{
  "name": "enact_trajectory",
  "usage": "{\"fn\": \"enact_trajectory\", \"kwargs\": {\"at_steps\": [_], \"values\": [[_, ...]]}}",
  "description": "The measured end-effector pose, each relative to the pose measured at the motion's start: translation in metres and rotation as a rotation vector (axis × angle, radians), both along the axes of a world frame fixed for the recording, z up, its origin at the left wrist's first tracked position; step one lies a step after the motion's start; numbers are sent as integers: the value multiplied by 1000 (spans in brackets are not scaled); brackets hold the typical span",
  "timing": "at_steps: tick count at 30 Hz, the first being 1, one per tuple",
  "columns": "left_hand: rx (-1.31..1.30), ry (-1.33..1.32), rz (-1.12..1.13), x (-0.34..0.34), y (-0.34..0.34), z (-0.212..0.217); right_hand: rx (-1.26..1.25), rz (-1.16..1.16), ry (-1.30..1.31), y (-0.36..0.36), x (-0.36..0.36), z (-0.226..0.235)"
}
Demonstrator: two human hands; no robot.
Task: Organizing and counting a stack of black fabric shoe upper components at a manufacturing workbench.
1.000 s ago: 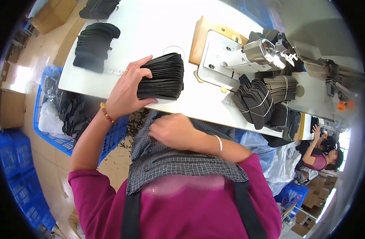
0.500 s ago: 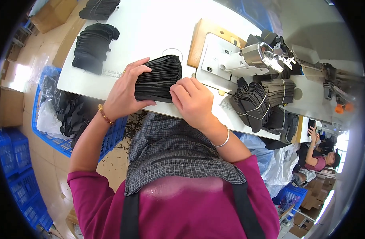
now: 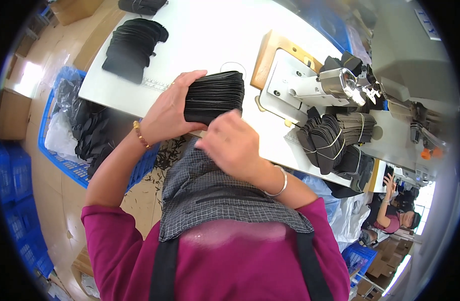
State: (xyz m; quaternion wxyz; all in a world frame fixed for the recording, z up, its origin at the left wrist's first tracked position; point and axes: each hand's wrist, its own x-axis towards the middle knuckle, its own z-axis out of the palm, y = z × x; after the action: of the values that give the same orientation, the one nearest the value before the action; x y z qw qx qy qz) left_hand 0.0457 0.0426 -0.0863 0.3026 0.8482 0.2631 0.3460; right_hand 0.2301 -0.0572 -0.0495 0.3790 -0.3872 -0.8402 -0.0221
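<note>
Black sheet material, layered many times over, forms the stack [image 3: 215, 95], which we find near the front edge of the white table [image 3: 200, 42]. Our left hand [image 3: 170, 111] is clamped on its left end, with fingers along the far side and thumb along the near side. Our right hand [image 3: 234, 144] is before the near right corner; its fingers are curled and blurred, and we cannot tell whether they pinch a layer, touch the stack or hang clear of it.

Right of the right fingers, well apart, we note a tied black bundle [image 3: 324, 138] and a grey-brown bundle [image 3: 359, 124]; nearer to them is the sewing machine [image 3: 317, 89]. Beyond the left fingers lies a loose black pile [image 3: 134, 47], fanned unevenly. Below the left wrist we record a blue crate [image 3: 62, 169].

We judge slipping layers to be the chief hazard: we see no band around the stack, so a slackened left thumb could let it splay. A tug by the right fingers might skew the corner or draw out several layers together. Being so near the edge, loosened pieces could drop onto the apron [image 3: 230, 208].
</note>
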Motion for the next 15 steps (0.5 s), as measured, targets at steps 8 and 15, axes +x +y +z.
{"fn": "enact_trajectory", "kwargs": {"at_steps": [8,15], "values": [[89,-70,-7,0,3,-7,-190,44,-165,82,14,17],[109,-78,7,-3,1,-11,-264,214,-319,104,9,13]]}}
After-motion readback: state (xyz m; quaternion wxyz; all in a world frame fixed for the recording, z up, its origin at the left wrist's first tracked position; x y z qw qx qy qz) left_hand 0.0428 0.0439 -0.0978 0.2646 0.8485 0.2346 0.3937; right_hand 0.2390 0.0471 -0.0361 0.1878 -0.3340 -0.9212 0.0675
